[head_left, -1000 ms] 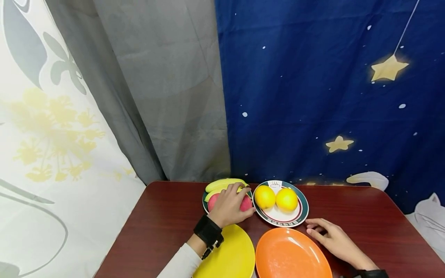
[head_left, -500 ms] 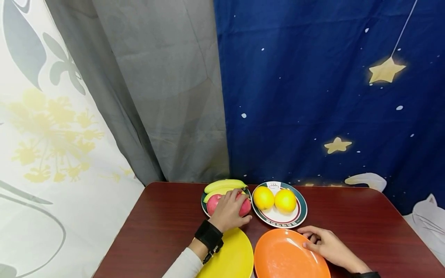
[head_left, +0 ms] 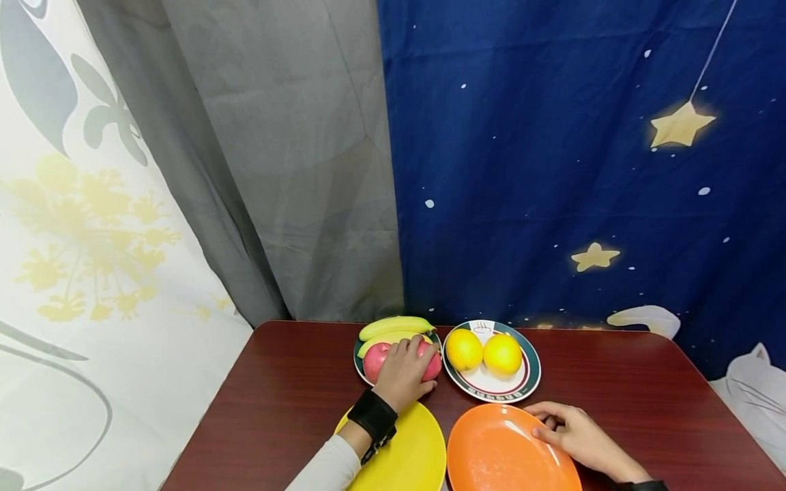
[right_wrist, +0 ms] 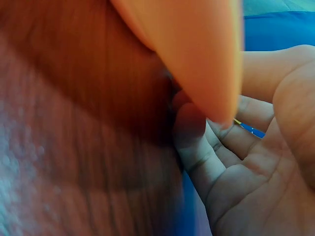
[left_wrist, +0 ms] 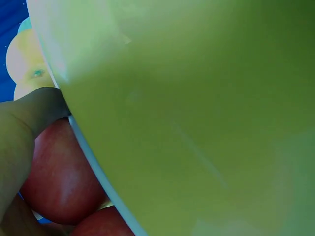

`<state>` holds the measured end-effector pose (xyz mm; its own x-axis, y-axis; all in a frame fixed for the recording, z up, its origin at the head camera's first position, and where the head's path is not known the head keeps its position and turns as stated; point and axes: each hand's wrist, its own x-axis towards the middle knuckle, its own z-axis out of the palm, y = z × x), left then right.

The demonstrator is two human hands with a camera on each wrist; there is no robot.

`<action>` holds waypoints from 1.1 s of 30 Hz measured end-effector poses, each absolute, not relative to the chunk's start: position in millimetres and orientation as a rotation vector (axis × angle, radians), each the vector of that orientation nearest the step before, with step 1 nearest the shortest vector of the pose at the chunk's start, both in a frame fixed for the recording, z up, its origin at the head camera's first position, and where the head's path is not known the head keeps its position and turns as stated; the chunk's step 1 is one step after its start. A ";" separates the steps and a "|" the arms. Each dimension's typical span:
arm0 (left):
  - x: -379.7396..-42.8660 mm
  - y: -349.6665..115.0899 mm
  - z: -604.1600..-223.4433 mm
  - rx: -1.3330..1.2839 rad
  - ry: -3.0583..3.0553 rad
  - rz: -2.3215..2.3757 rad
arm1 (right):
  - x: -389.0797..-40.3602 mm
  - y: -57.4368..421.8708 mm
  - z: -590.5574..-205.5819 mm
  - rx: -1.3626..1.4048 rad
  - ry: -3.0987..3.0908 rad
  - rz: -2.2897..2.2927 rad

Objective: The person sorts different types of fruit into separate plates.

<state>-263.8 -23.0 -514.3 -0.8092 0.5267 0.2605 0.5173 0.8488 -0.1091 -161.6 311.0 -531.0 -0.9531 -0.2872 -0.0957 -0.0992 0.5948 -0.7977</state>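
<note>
The right apple sits on the fruit plate (head_left: pixel 357 368) at the back of the bench (head_left: pixel 295 389), and the left grip (head_left: pixel 402 375) has its fingers and thumb curled around that apple (head_left: pixel 433 368). A second apple (head_left: pixel 372 361) lies just left of it, with two bananas (head_left: pixel 396 327) behind. The right grip (head_left: pixel 571 433) pinches the edge of the orange plate (head_left: pixel 503 453), thumb over the rim. The yellow plate (head_left: pixel 411 457) lies just beside that, partly under the left wrist. Two oranges (head_left: pixel 464 350) rest on another plate (head_left: pixel 531 365), right of the fruit plate. Behind hang grey (head_left: pixel 301 170) and blue curtains (head_left: pixel 491 170).
</note>
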 end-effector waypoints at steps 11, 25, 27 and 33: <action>-265.0 -16.0 -488.7 -0.802 -2.739 -0.214 | -162.4 310.3 -530.5 -0.279 2.604 -1.273; -189.1 21.0 -447.6 -1.324 -2.559 -0.396 | -161.1 309.7 -537.3 -0.374 2.615 -1.334; -174.9 26.4 -457.0 -1.429 -2.567 -0.269 | -160.9 310.1 -537.9 -0.407 2.632 -1.331; -153.0 39.1 -483.7 -1.766 -2.624 -0.052 | -161.1 312.0 -535.0 -0.388 2.623 -1.309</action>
